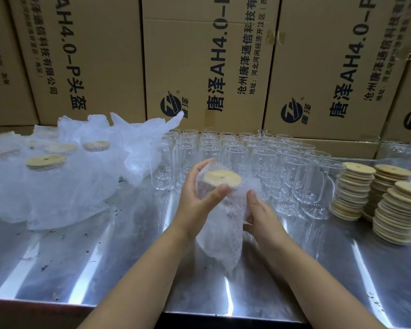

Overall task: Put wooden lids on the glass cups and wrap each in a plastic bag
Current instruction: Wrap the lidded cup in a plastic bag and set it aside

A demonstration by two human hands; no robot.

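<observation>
On a steel table (86, 255) backed by cardboard boxes (199, 55), the left hand (195, 200) curls round a lidded glass cup (203, 189) at centre while the right hand (258, 211) pinches its plastic bag (221, 248), with bare cups (259, 157) at 12 o'clock, lid stacks (375, 198) at 3 and bagged cups (45, 167) at 9.

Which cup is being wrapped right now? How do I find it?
Find the shiny metal table, then its middle, in front of the rows of bare glass cups. There the left hand and right hand hold one lidded cup inside a bubbly plastic bag. It is the only cup being held; other wrapped cups sit far left.
</observation>
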